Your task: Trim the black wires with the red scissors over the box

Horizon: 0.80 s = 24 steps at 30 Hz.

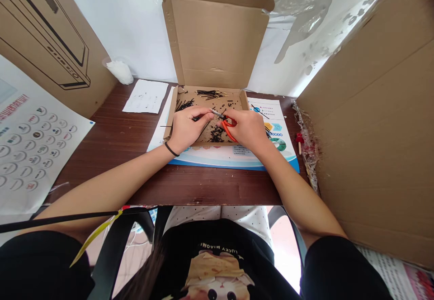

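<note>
My right hand (pixel 246 126) is closed around red-handled pliers (pixel 229 130), their narrow grey jaws reaching left to the fingertips of my other hand. My left hand (pixel 190 126) pinches at those jaws; a thin black wire (pixel 165 126) sticks out past its left side, and most of what it holds is hidden by the fingers. Both hands are over a shallow open cardboard box (pixel 237 92). Inside, black wires with gold-coloured ends (pixel 210 93) lie at the back, more black wires (pixel 185 104) at the left, and small black scraps (pixel 217 133) at the front.
The box lid (pixel 217 42) stands up against the wall. Under the box is a printed sheet (pixel 288 155) on the brown table (pixel 210 187). White paper (pixel 145 96) lies back left. Large cardboard boxes (pixel 376 123) flank the table, and a small red object (pixel 299 138) lies right.
</note>
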Each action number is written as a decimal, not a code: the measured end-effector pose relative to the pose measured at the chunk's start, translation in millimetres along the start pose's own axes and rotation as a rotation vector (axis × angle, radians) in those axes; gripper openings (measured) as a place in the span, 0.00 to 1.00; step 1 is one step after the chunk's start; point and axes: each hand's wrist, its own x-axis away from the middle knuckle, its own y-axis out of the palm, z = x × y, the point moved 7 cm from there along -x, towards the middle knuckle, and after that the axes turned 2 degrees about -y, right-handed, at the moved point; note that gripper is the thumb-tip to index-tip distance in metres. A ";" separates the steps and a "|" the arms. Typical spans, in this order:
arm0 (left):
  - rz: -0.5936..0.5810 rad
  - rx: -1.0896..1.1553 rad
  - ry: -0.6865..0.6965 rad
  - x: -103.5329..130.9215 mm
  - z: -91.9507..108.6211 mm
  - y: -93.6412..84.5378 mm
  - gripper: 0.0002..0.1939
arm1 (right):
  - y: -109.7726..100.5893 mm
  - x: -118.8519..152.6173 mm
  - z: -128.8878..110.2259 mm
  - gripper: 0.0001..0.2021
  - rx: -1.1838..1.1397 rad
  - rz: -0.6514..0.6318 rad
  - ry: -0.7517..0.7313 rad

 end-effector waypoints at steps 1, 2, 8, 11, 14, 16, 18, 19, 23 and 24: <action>-0.002 0.005 -0.001 0.1 -0.3 0.2 0.08 | 0.4 0.0 0.3 0.17 0.013 0.000 -0.006; -0.005 0.010 -0.002 0.3 -0.5 0.5 0.08 | 1.0 0.0 0.7 0.17 0.029 -0.001 -0.011; -0.015 0.029 -0.010 0.3 -0.6 1.4 0.09 | 3.7 -0.1 5.7 0.16 0.105 -0.003 0.026; -0.007 0.033 -0.039 0.1 -2.2 0.8 0.10 | 3.4 -0.3 9.6 0.17 0.107 0.015 0.083; 0.001 0.032 -0.032 0.0 -0.4 -0.3 0.09 | 2.5 -0.6 11.4 0.18 0.098 0.039 0.118; 0.005 0.026 -0.009 -0.3 2.5 -1.2 0.08 | 2.1 -0.8 11.2 0.19 0.079 0.042 0.128; 0.006 0.023 0.008 -0.5 4.8 -1.9 0.07 | 2.0 -0.9 10.6 0.18 0.060 0.031 0.137; 0.006 0.024 0.014 -0.6 5.5 -2.1 0.07 | 2.1 -0.9 10.2 0.18 0.053 0.022 0.141; 0.010 0.036 0.038 -0.9 6.6 -2.7 0.07 | 1.0 -0.4 5.9 0.17 0.024 0.025 0.104; 0.011 0.037 0.046 -0.9 6.8 -2.7 0.07 | 0.2 -0.1 4.3 0.17 0.012 0.038 0.083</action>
